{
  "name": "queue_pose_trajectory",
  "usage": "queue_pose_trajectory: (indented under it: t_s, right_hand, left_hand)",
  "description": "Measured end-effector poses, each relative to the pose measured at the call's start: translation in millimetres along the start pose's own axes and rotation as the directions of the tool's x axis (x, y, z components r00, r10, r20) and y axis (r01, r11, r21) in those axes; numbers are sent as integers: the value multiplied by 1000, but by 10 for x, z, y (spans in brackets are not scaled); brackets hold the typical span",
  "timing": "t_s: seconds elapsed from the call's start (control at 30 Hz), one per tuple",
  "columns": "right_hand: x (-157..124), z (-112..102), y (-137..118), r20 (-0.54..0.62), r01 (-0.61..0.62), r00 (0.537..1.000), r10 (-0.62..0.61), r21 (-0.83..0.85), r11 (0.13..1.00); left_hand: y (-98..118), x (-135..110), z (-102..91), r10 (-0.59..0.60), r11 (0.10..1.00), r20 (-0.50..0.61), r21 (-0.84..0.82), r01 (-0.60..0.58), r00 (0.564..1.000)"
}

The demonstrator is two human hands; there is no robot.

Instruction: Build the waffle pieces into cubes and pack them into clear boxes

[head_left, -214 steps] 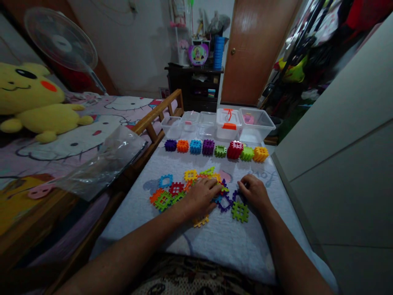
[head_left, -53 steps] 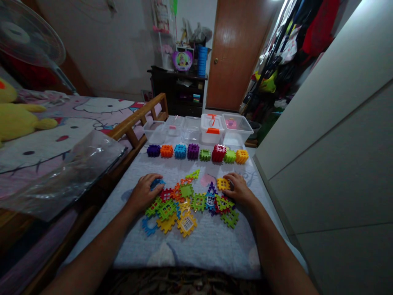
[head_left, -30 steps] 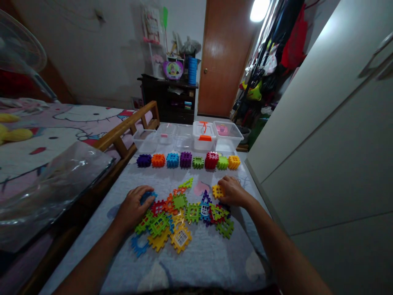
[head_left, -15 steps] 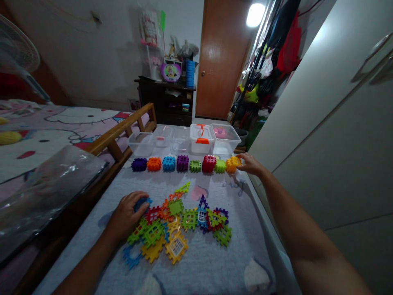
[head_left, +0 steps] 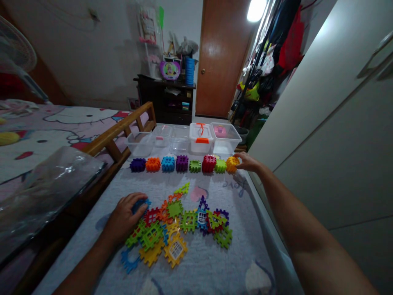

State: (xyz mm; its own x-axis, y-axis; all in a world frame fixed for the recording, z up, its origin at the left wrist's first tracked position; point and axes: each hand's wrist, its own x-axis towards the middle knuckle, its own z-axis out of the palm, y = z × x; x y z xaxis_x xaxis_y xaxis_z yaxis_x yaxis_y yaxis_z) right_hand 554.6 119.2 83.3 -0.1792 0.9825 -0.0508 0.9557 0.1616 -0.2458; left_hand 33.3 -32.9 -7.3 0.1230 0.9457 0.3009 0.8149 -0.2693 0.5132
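Yellow stack (head_left: 232,164): at the right hand's fingertips, outermost in the row (head_left: 195,166). From here it looks like toothed plastic tiles pressed face to face, so light and stiff, I'd say, and not easily broken.
Right hand (head_left: 247,162): reached out beyond the left one, half closed, with thumb and fingers around the yellow stack's outer end.
Lime stack (head_left: 220,165): just beside the yellow one, on the side away from the right hand. There's little finger room between them, so the yellow's free outer end seems the best hold; squeezed unevenly, its tiles might fan apart.
Left hand (head_left: 127,213): loosely curled, thumb and fingers parted around the blue piece; whether it grips or only rests, I can't tell.
Blue piece (head_left: 141,203): partly covered by the left hand. Probably thin and rigid; I'd pinch its toothed rim.
Pile (head_left: 175,209): spreads from beside the left hand toward the right hand's side. Its flat pieces overlap, so lifting one could drag a neighbour along.
Cloth (head_left: 245,229): under both hands, soft-looking, likely kind to anything dropped.
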Motion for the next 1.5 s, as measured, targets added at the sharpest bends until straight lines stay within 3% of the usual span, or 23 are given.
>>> queue_pose_trajectory:
  t_s: [0.33,0.5,0.6,0.8,0.93,1.1,1.37,1.5]
  right_hand:
    - [-13,-9,-42,-2,-11,1000,11,25,1000]
    - [-270,-134,-125,-113,64,992,-49,134,989]
    - [-626,-102,-358,-203,138,974,-97,198,970]
    - [-1467,350,-1168,79,231,959,-271,330,915]
    - [-1742,615,-1502,118,266,942,-314,305,914]
    - [-1701,712,-1558,80,267,953,-293,243,933]
    - [-1533,771,-1401,-58,245,969,-241,370,896]
    - [-1518,785,-1329,-63,227,973,-222,434,872]
  left_hand:
    - [7,-11,-4,-27,999,9,-17,27,1000]
    - [24,-4,-22,-35,999,23,-30,36,999]
    - [52,-4,-33,-46,998,31,-48,48,998]
    - [110,-9,-52,-67,995,22,-75,68,998]
    - [171,6,-84,-72,995,22,-63,73,997]
    - [228,16,-118,-81,994,34,-65,83,996]
    - [219,9,-104,-86,994,17,-71,86,996]
    - [204,9,-96,-76,995,23,-66,77,997]
